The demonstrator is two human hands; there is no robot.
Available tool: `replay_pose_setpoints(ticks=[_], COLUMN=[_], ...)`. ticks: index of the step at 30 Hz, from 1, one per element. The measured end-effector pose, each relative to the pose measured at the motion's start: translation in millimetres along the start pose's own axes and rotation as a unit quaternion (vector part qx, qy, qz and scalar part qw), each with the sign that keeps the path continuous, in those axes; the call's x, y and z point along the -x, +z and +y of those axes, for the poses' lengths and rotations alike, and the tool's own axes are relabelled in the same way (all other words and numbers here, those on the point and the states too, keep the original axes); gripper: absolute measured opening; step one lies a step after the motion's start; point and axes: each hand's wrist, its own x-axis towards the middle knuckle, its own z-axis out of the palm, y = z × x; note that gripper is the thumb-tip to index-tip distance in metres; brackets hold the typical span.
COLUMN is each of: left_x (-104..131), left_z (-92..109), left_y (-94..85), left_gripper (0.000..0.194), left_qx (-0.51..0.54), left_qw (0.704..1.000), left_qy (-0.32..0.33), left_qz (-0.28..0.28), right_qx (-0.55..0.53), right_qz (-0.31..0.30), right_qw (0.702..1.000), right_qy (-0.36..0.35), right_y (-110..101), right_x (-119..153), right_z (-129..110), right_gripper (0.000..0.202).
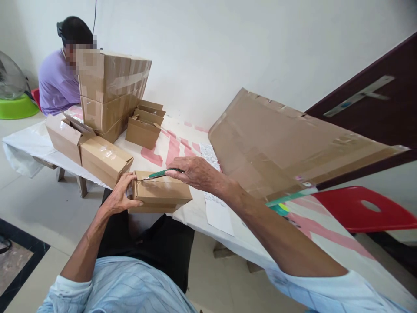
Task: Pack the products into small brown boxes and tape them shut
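Note:
A small brown cardboard box (pixel 163 193) sits at the near edge of the table, in front of my lap. My left hand (pixel 122 195) grips its left end, thumb low on the side and fingers over the top corner. In my right hand (pixel 192 171) is a green utility knife (pixel 159 173), its blade pointing left. The knife's tip touches or nearly touches the box top by the seam near the left end. Just left of my left hand stands another closed box (pixel 106 156), with an open-flapped box (pixel 63 134) beyond it.
Large taped cartons (pixel 117 82) are stacked at the back left, beside several small open boxes (pixel 143 128). A person in a purple shirt (pixel 58 80) sits behind. A big cardboard sheet (pixel 276 143) leans at the right, near printed paper (pixel 220 215) and a red stool (pixel 365 208).

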Motion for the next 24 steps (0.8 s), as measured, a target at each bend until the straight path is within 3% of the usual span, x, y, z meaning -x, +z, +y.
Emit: replay_pose_setpoints(ticks=[8, 12, 15, 18, 22, 24], left_x=[2, 0, -3, -8, -15, -19], left_z=[4, 10, 14, 15, 15, 15], left_y=[-1.6, -8.7, -14.6, -17.8, -19.4, -20.5], left_gripper=[0.094, 0.104, 0.117, 0.129, 0.134, 0.136], left_qx=[-0.008, -0.007, -0.009, -0.018, -0.03, -0.03], left_qw=[1.0, 1.0, 0.998, 0.998, 0.997, 0.996], left_qy=[0.01, 0.01, 0.005, -0.008, -0.009, -0.006], left_qz=[0.0, -0.028, -0.056, -0.063, -0.074, -0.079], right_qx=[0.012, -0.025, -0.074, -0.114, -0.11, -0.104], right_qz=[-0.003, 0.061, 0.154, 0.225, 0.25, 0.26], right_qw=[0.998, 0.994, 0.972, 0.93, 0.894, 0.885], right_qy=[0.054, 0.092, 0.161, 0.267, 0.356, 0.373], right_y=[5, 5, 19, 64, 151, 184], right_x=[27, 61, 94, 124, 150, 154], right_z=[26, 55, 76, 80, 59, 48], right_gripper=[0.038, 0.037, 0.04, 0.045, 0.054, 0.053])
